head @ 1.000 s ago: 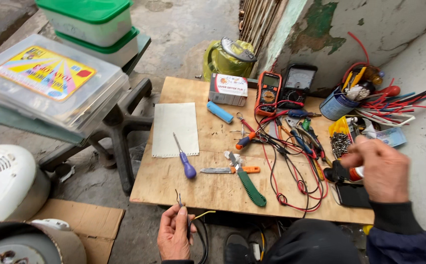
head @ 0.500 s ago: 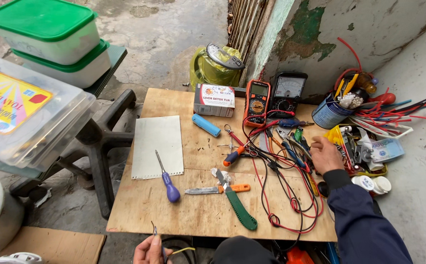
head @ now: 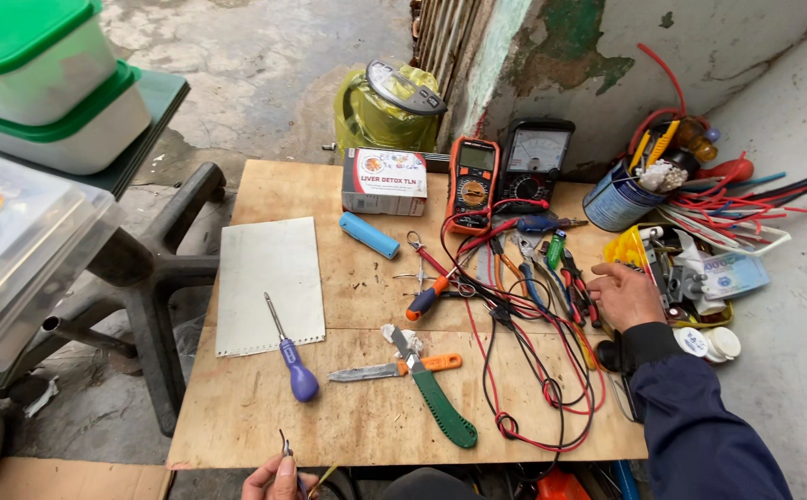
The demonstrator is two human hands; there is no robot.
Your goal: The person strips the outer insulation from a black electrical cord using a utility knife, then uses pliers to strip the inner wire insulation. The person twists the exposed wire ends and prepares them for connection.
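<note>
My left hand [head: 277, 478] is at the front edge of the wooden board [head: 237, 426], pinching a small thin metal tool [head: 285, 447] that sticks up, with a yellowish wire beside it. My right hand [head: 624, 294], in a dark blue sleeve, rests palm down at the board's right side. Its fingertips touch a cluster of pliers [head: 570, 278] with red and blue handles; nothing is gripped. Red and black test leads [head: 533, 370] loop just left of this hand.
On the board lie a purple-handled screwdriver [head: 292, 359], white sheet [head: 269, 282], blue cylinder [head: 369, 235], small box [head: 385, 181], orange multimeter [head: 473, 183], black analog meter [head: 533, 159], green-handled saw [head: 440, 398] and orange-handled knife [head: 399, 368]. A can of tools [head: 618, 196] stands at the right; stacked plastic containers [head: 43, 83] stand left.
My right hand has moved left from the yellow tray area onto the pliers. My left hand stays at the board's front edge with the metal tool. The view has moved closer.
</note>
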